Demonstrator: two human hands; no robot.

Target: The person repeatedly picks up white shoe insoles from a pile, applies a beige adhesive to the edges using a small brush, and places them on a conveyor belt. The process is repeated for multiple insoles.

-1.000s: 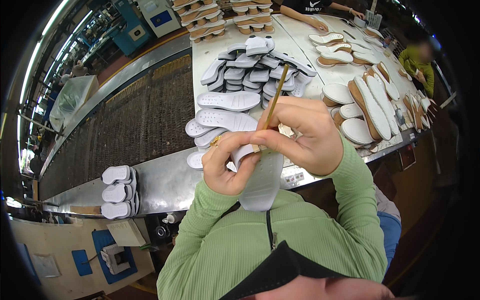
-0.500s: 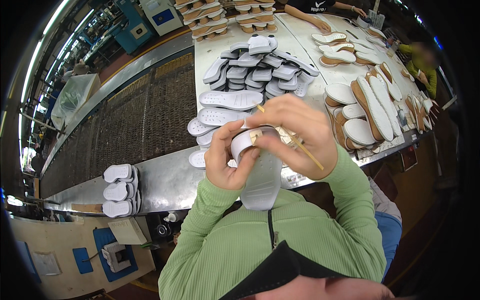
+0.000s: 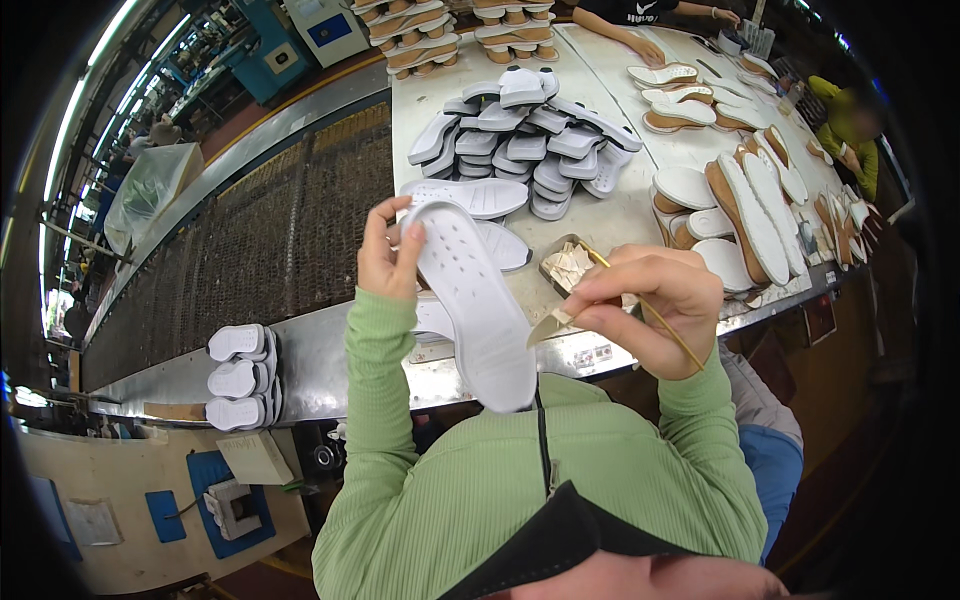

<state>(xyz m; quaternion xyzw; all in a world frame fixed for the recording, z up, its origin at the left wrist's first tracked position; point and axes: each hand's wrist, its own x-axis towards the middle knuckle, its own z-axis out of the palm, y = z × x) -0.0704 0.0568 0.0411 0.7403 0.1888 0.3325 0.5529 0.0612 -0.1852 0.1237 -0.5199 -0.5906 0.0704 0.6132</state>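
My left hand (image 3: 388,250) grips the upper end of a white shoe sole (image 3: 482,315), thumb on its holed face. The sole hangs tilted in front of my chest, its lower end near my jacket. Between the thumb and fingertips of my right hand (image 3: 655,305) is a small thin beige piece (image 3: 548,326), beside the sole's right edge. The same hand also keeps hold of a thin yellow stick (image 3: 675,338), which slants across the palm. Behind my right hand sits a small open box (image 3: 566,264) of similar beige pieces.
A heap of white soles (image 3: 510,130) lies farther back on the white table (image 3: 640,215). Tan-and-white soles (image 3: 735,210) are at the right. Stacked white soles (image 3: 238,380) rest on the metal ledge at left, beside a dark mesh belt (image 3: 270,220). Two other people are across the table.
My hands have moved apart. The sole, bent up between both hands before, now hangs straight from my left hand. My right hand has drawn right with the beige piece and stick, uncovering the box.
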